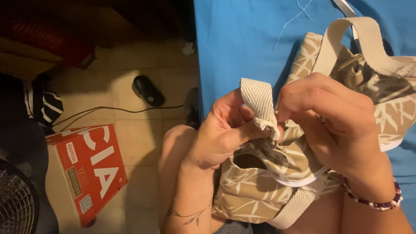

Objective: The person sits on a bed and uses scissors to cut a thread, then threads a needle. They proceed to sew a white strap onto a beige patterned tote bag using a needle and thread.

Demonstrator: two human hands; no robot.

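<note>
We pinch the frayed end of the cream webbing strap (261,105) between the fingers of our left hand (221,132) and right hand (326,118), the leaf-print bag (261,186) bunched just below them. A loose pinch could, we judge, fray it further.

Both forearms rise from below – the left hand (224,132) pinched thumb to fingers, the right hand (333,121) curled over it, knuckles up, fingertips meeting

Frayed strap end (261,105) pinched by left hand (221,132) and right hand (331,121), leaf-patterned tan bag (261,181) held over lap, blue sheet (241,33) spread behind
</note>
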